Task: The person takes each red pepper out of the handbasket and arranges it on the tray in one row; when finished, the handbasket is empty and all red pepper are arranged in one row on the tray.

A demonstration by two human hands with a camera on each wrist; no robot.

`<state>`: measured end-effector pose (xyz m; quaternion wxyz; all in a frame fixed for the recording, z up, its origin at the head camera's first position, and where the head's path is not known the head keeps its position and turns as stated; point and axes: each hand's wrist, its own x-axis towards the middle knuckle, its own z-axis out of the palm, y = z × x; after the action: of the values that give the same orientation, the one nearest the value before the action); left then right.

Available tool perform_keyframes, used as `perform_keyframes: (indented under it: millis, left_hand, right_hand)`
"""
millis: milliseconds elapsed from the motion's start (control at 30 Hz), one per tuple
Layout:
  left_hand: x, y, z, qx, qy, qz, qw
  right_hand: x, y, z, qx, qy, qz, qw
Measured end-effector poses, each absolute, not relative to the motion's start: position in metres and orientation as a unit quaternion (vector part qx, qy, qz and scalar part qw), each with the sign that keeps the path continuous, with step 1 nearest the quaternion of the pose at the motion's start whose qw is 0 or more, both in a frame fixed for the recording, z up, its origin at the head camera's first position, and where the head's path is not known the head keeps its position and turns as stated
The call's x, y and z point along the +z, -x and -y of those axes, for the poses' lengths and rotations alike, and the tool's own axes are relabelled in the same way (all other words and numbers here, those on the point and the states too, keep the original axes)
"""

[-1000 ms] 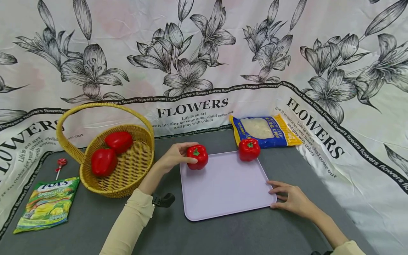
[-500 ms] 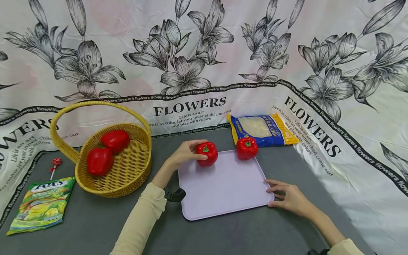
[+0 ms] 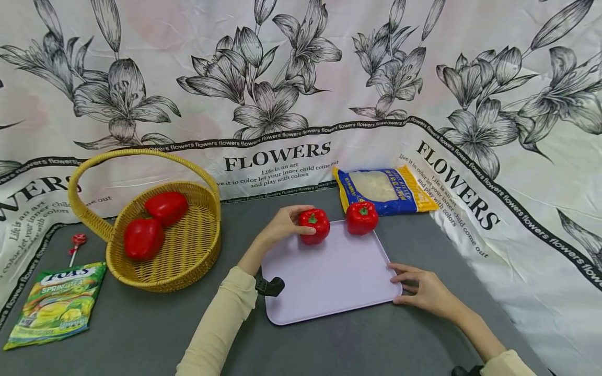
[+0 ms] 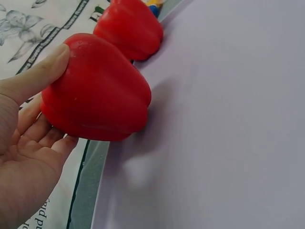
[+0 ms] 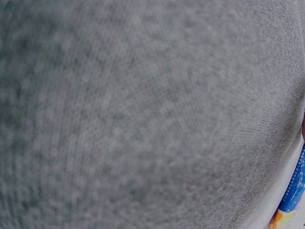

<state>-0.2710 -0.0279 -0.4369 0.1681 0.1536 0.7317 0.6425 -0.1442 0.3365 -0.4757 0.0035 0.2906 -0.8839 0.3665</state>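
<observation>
My left hand (image 3: pixel 285 228) holds a red bell pepper (image 3: pixel 319 220) with a green stem over the back left part of a pale lilac tray (image 3: pixel 329 282). In the left wrist view the thumb lies along one side of this pepper (image 4: pixel 97 90), fingers on the other, and a shadow falls on the tray beside it. A second red bell pepper (image 3: pixel 362 218) sits at the tray's back right corner. My right hand (image 3: pixel 425 293) touches the tray's right edge near its front corner, fingers spread. The right wrist view shows mostly grey cloth (image 5: pixel 143 114).
At the left stands a yellow wicker basket (image 3: pixel 207 256) with a tall handle, two smooth red fruits (image 3: pixel 143 239) inside. Beside it lie a red lollipop (image 3: pixel 78 239) and a green candy bag (image 3: pixel 56 305). Behind the tray is a blue and yellow food packet (image 3: pixel 400 193), against a flower-printed cloth (image 3: pixel 277 177).
My left hand has carried the bell pepper rightward along the tray's back edge, closer to the second pepper. The right hand stays at the tray's edge. The head view has shifted slightly.
</observation>
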Motion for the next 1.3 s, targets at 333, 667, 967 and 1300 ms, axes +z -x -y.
perform_keyframes:
  millis: [333,667,967,1300]
  left_hand:
    - [-0.442,0.277,0.016,0.634,-0.16,-0.741,0.155]
    - [-0.443,0.283,0.001,0.634,-0.166,-0.739,0.159]
    - [-0.446,0.286,-0.009,0.642,-0.197,-0.724,0.158]
    - [-0.446,0.286,-0.018,0.644,-0.189,-0.727,0.146]
  right_hand:
    - [-0.476,0.143,-0.337,0.383,-0.283,0.88,-0.002]
    - [-0.476,0.141,-0.337,0.384,-0.277,0.881,-0.004]
    - [-0.475,0.142,-0.337,0.392,-0.274,0.878,-0.009]
    - [-0.475,0.141,-0.336,0.393,-0.277,0.877,-0.003]
